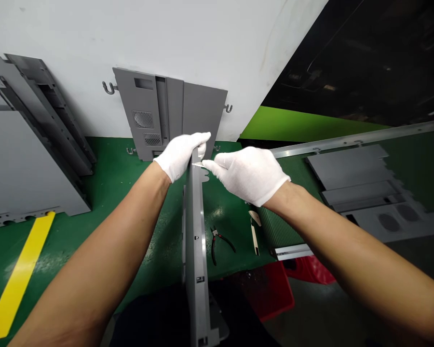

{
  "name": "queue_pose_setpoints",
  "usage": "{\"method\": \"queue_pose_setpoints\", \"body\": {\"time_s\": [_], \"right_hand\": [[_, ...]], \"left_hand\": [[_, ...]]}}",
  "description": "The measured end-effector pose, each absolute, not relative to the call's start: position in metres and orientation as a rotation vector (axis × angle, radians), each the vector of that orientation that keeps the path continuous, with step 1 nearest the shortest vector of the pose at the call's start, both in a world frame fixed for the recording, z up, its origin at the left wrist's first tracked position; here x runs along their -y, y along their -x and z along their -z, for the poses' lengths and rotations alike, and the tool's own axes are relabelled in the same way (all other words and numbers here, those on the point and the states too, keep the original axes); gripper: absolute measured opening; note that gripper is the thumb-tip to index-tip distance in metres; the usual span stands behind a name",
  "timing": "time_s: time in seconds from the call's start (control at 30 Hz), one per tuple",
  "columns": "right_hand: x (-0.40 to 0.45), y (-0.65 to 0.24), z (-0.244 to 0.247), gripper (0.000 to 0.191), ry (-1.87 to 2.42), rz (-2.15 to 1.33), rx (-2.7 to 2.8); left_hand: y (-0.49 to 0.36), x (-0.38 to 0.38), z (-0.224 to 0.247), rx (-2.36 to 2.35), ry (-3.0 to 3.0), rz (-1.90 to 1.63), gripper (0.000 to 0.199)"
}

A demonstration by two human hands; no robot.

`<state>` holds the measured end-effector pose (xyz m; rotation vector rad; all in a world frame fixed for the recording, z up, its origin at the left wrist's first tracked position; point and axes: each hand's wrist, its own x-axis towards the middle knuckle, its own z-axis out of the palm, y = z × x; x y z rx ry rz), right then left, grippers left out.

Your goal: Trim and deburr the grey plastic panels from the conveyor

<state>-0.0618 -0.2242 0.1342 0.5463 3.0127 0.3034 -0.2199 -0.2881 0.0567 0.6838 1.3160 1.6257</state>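
Observation:
A grey plastic panel (197, 231) stands on edge in front of me, its narrow side facing up. My left hand (183, 152), in a white glove, grips the panel's far end with the thumb stretched forward. In a white glove too, my right hand (251, 173) is closed with its fingertips pinching a small blade (198, 165). That blade lies across the panel's narrow edge, just short of my left hand; any handle is hidden in the fist. Beneath, on the green surface, are cutting pliers (219, 241) with red-black handles and a pale-handled tool (254, 233).
A similar grey panel (202, 111) leans against the white wall among hooks. More grey panels (25, 159) stand at left beside a yellow floor stripe (23, 274). At right, a ribbed green conveyor belt (285, 212) carries another panel (350, 168). A red bin (275, 294) sits below.

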Motion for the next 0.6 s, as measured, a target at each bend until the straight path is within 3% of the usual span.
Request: {"method": "queue_pose_setpoints", "body": {"time_s": [0.6], "right_hand": [[0.2162, 0.0608, -0.1363, 0.074, -0.422, -0.326, -3.044]], "left_hand": [[0.2188, 0.2897, -0.0587, -1.389, -0.737, -1.592, 0.041]]}}
